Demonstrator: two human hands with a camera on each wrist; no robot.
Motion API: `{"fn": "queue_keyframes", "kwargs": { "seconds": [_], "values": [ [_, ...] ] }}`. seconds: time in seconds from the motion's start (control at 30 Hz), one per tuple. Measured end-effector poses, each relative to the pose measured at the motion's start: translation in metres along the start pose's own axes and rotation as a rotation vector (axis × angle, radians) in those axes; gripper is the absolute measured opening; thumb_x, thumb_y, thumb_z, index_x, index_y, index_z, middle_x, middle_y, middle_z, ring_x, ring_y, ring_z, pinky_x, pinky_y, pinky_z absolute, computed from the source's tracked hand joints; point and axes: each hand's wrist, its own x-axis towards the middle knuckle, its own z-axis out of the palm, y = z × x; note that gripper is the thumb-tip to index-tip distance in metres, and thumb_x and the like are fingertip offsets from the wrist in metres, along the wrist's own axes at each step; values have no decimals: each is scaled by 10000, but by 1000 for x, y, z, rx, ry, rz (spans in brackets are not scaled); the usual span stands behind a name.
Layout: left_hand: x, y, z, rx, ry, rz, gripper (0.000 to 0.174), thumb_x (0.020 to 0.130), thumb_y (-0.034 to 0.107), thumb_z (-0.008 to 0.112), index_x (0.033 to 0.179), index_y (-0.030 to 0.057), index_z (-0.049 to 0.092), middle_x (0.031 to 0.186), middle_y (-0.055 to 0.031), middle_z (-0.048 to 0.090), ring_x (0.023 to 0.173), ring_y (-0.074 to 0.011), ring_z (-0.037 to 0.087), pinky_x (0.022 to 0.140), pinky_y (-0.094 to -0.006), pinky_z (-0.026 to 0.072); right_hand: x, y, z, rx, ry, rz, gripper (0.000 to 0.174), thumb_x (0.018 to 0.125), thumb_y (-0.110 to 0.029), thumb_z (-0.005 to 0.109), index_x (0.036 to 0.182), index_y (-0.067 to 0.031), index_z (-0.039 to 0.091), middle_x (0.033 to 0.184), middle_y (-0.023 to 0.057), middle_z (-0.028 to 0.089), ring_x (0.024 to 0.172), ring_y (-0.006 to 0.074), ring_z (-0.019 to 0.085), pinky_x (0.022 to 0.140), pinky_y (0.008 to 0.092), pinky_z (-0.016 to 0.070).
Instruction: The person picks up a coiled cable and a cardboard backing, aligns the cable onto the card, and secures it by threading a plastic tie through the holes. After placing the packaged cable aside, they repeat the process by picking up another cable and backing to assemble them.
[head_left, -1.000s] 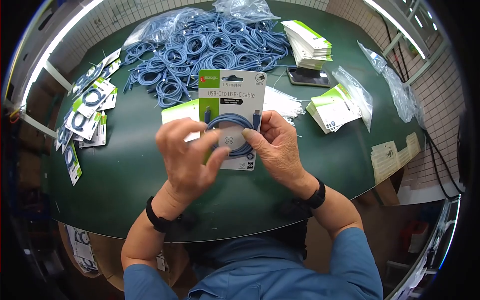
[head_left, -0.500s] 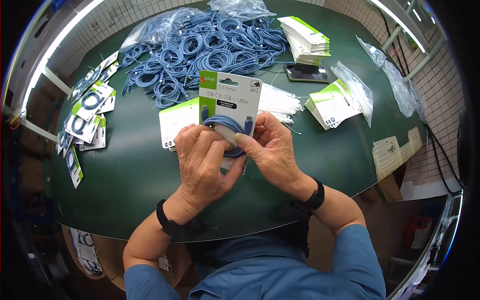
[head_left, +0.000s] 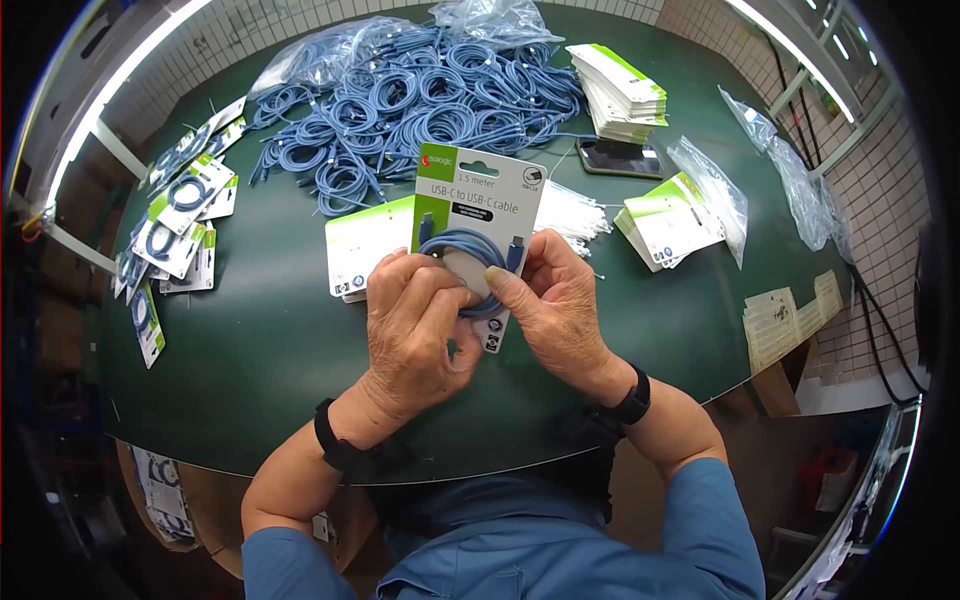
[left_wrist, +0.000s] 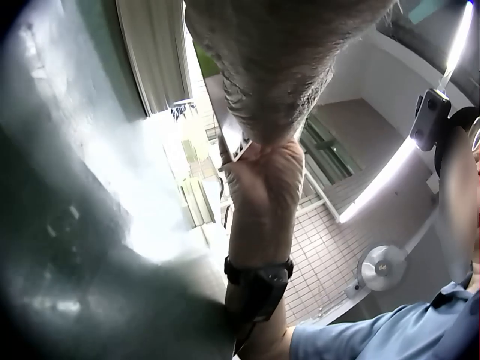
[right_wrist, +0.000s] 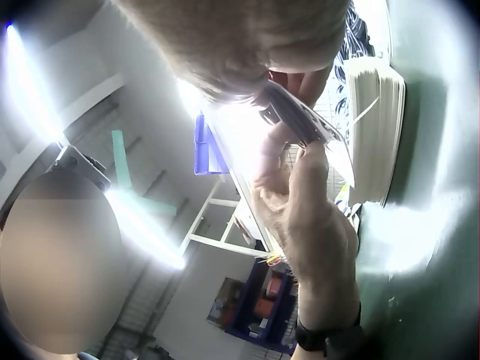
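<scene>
A white and green packaging card point(head_left: 490, 178), printed "USB-C to USB-C cable", is held up, slightly tilted, over the table. On its front lies a coiled blue USB-C cable point(head_left: 462, 240), with a plug on either side. My right hand point(head_left: 560, 310) pinches the card's right edge, its thumb across the coil and its fingers behind. With curled fingers my left hand point(head_left: 412, 320) grips the coil at its lower left, covering that part of the card. In the right wrist view, the left fingers point(right_wrist: 307, 176) reach the edge of the card and cable.
A large heap of coiled blue cables point(head_left: 430, 100) covers the back. Carded cables point(head_left: 180, 215) pile up at the left. Card stacks point(head_left: 370, 245) lie behind my left hand and at the right point(head_left: 675, 220), near white ties point(head_left: 570, 215), a phone point(head_left: 620, 157) and plastic bags point(head_left: 800, 185).
My left hand has come from loosely spread fingers to curling onto the lower coil. The card has tilted to the right; my right hand keeps its hold.
</scene>
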Motion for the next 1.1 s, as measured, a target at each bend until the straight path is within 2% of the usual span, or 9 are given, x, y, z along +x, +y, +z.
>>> {"fn": "queue_keyframes", "kwargs": {
  "seconds": [0.1, 0.2, 0.37, 0.47, 0.63, 0.73, 0.9, 1.0, 1.1],
  "values": [
    [5, -4, -5, -62, -36, 22, 280, 644, 5, 757, 912, 42, 684, 998, -98, 635, 1028, -321, 570, 943, -442, 462, 6, -2, -5, -42, 5, 29, 171, 989, -37, 708, 1083, -15, 566, 1047, 66, 702, 920, 91, 672, 843, 262, 583],
    [10, -2, -17, -166, 120, -94, 319, 679, 6, 791, 983, 60, 708, 1043, -81, 627, 1072, -325, 567, 968, -445, 454, 6, 1, -5, 12, 0, 16, 177, 991, -46, 707, 1092, -9, 566, 1049, 75, 700, 919, 89, 669, 851, 259, 584],
    [7, -18, -20, -3, 107, -185, 342, 723, 31, 822, 1045, 64, 714, 1089, -76, 610, 1097, -319, 553, 954, -438, 446, 1, 6, 0, -30, -77, 34, 188, 992, -53, 709, 1104, -6, 566, 1049, 77, 697, 924, 87, 669, 858, 259, 587],
    [9, -29, -20, 135, 97, -30, 397, 713, 10, 798, 1097, 69, 713, 1103, -68, 591, 1112, -309, 540, 944, -440, 442, 2, 2, 5, -27, -66, 40, 180, 981, -51, 723, 1043, -29, 555, 924, 14, 649, 832, 43, 626, 731, 219, 559],
    [11, -26, -23, 223, 44, 28, 410, 675, 5, 772, 1075, 63, 702, 1100, -65, 583, 1113, -303, 543, 947, -444, 442, 0, 2, 3, -47, -89, 75, 190, 977, -52, 728, 1040, -24, 551, 929, 14, 643, 828, 36, 612, 726, 216, 556],
    [10, -23, -21, 274, 37, 34, 411, 645, 18, 742, 1050, 58, 687, 1088, -71, 591, 1107, -305, 552, 969, -454, 448, -1, 1, 1, -18, -158, 71, 222, 986, -55, 719, 1134, -3, 563, 1018, 47, 672, 917, 71, 648, 833, 247, 581],
    [8, -27, -20, 283, 36, 61, 376, 651, 18, 716, 1023, 52, 667, 1086, -77, 591, 1117, -317, 551, 994, -463, 450, -3, 6, -1, -120, -180, 66, 229, 984, -57, 723, 1134, -1, 560, 1008, 40, 665, 904, 61, 638, 808, 241, 574],
    [7, -30, -20, 125, -9, -12, 308, 697, -1, 683, 1002, 42, 665, 1089, -102, 591, 1137, -341, 536, 1013, -472, 455, -3, 4, -1, -110, -192, 73, 236, 979, -57, 729, 1133, 1, 561, 1006, 41, 665, 901, 60, 637, 795, 231, 569],
    [11, -31, -26, 100, -33, -20, 286, 704, -13, 683, 984, 42, 665, 1105, -104, 591, 1147, -342, 530, 1012, -471, 454, -1, 1, 1, -77, -184, 114, 244, 973, -61, 738, 1131, 2, 563, 1011, 45, 668, 899, 61, 641, 792, 228, 570]
  ]
}}
